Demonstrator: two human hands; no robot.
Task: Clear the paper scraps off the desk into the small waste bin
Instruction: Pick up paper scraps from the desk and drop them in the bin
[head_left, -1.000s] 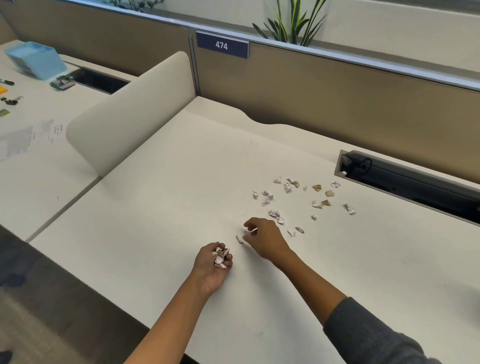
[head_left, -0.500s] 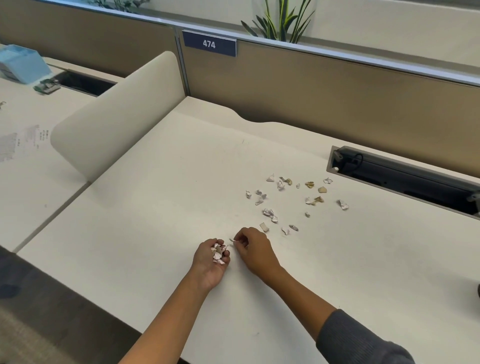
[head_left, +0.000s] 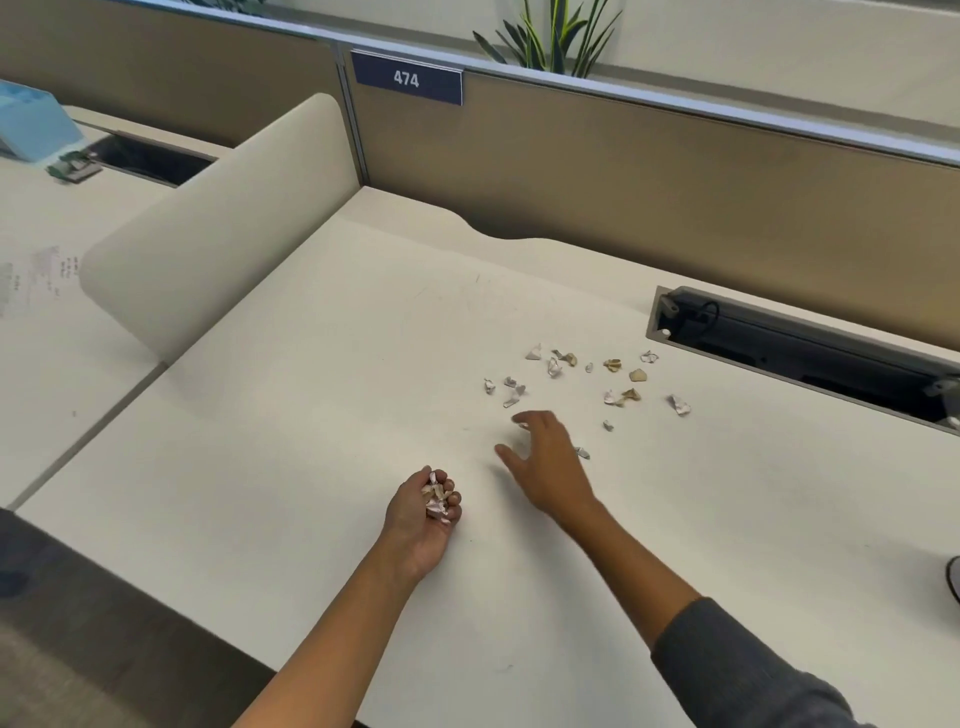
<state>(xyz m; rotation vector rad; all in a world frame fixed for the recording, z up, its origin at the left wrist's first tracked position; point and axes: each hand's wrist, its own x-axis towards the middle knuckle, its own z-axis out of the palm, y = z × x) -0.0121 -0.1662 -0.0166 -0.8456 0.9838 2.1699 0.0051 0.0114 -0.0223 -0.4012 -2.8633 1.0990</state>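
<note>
While your left hand (head_left: 422, 512) lies palm up on the surface (head_left: 291, 426), its grip is curled round a small heap of paper scraps (head_left: 437, 500); how many it holds you cannot tell, as they overlap. Your right hand (head_left: 545, 462) hovers low over the near edge of the loose scraps, fingers spread and relaxed, pinching nothing. About fifteen loose scraps (head_left: 613, 364) lie on the surface beyond and right of that hand, white and tan, one just beside its knuckles. The scatter's long axis runs left to right, towards the cable tray (head_left: 810, 348) sunk into the surface. The single pieces are too small to say which way each points. One plate reading 474 (head_left: 406, 79) hangs on the partition, one plant (head_left: 550, 36) behind it
</note>
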